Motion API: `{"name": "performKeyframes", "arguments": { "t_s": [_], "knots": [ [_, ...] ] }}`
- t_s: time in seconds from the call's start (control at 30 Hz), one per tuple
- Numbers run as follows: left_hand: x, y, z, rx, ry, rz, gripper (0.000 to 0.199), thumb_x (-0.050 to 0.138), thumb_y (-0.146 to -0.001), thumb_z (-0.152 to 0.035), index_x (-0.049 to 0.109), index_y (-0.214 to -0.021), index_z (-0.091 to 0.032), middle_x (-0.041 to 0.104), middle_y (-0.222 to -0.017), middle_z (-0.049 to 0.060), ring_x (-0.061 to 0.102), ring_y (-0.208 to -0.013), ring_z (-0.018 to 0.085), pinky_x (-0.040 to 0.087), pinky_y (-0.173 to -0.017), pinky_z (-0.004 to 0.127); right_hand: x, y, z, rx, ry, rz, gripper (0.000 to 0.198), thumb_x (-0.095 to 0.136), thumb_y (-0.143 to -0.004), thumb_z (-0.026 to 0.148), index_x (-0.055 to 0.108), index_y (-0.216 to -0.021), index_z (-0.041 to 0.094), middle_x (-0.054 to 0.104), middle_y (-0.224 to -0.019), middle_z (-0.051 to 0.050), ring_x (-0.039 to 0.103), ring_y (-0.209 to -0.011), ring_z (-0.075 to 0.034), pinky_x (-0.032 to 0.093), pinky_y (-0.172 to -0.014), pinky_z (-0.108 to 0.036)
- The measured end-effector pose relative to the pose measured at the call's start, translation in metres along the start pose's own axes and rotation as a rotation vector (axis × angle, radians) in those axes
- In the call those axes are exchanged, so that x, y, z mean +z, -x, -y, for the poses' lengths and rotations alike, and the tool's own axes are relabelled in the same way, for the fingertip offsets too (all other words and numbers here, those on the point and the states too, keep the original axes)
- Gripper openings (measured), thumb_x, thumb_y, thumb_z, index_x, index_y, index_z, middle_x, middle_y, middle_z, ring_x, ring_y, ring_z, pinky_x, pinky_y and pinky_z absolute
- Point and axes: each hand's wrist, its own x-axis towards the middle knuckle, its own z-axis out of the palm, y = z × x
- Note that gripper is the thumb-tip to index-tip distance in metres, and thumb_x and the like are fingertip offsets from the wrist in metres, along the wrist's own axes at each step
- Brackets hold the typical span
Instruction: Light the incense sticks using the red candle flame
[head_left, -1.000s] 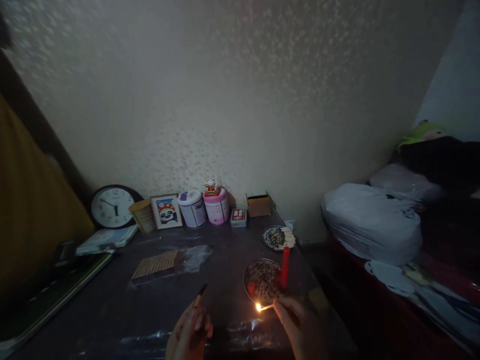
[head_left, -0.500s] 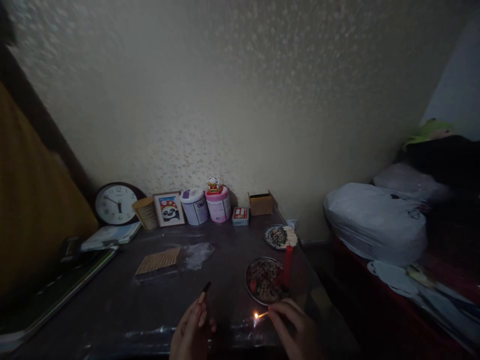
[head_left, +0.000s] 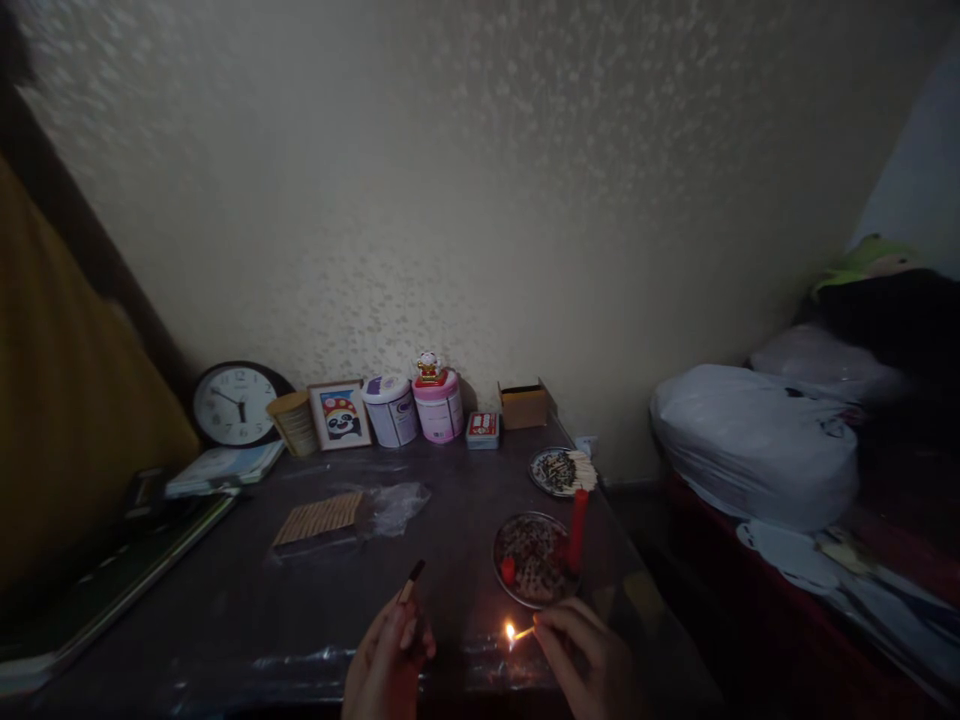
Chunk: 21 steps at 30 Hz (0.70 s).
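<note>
My right hand (head_left: 589, 660) pinches a burning match (head_left: 519, 633) low over the dark table, its flame pointing left. Just beyond it sits a round metal dish (head_left: 531, 574) full of spent matches, with a tall red candle (head_left: 577, 529) standing at its right rim and a short red stub at its left. My left hand (head_left: 390, 660) holds a matchbox (head_left: 410, 582) tilted up, to the left of the flame. A second small dish (head_left: 556, 472) with a bundle of pale sticks lies farther back.
Along the wall stand a clock (head_left: 237, 404), a tan cup, a panda picture (head_left: 340, 414), two tins (head_left: 414, 408), a small red box (head_left: 482, 429) and a cardboard box (head_left: 524, 405). A pack of sticks in plastic (head_left: 322, 516) lies mid-table. White bags (head_left: 754, 445) sit on the right.
My right hand drew the burning match back from the dish toward me and slightly down. The left hand with the matchbox barely moved.
</note>
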Motion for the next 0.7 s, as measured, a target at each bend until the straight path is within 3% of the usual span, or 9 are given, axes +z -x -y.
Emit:
{"name": "performKeyframes", "arguments": {
  "t_s": [0.4,0.57,0.7],
  "knots": [
    [-0.008,-0.005,0.003,-0.031,0.026,-0.024,0.045,0.086,-0.049,-0.040,0.075,-0.086,-0.016,0.058,-0.064,0.001,0.051,-0.056,0.014,0.044,-0.052,0.030,-0.001,0.001,0.002,0.005,0.025,0.017,0.023,0.048,-0.093,0.030,0.065,-0.081,0.022,0.065,-0.081,-0.001,0.065,-0.079,-0.015,0.047,-0.072,-0.020],
    [0.000,0.000,0.000,-0.012,0.013,-0.026,0.042,0.089,-0.043,-0.040,0.075,-0.075,-0.017,0.055,-0.058,0.000,0.050,-0.055,0.015,0.043,-0.050,0.029,-0.001,0.001,0.002,0.034,0.048,0.018,0.023,0.047,-0.093,0.030,0.064,-0.079,0.022,0.064,-0.080,-0.001,0.064,-0.076,-0.015,0.047,-0.070,-0.021],
    [0.008,0.006,-0.002,0.014,0.010,-0.037,0.042,0.085,-0.051,-0.044,0.076,-0.082,-0.018,0.052,-0.056,-0.002,0.048,-0.054,0.013,0.042,-0.051,0.027,0.001,0.001,-0.001,0.015,0.062,-0.003,0.023,0.049,-0.092,0.030,0.063,-0.076,0.022,0.063,-0.075,0.000,0.062,-0.071,-0.014,0.046,-0.066,-0.021]
  ]
}}
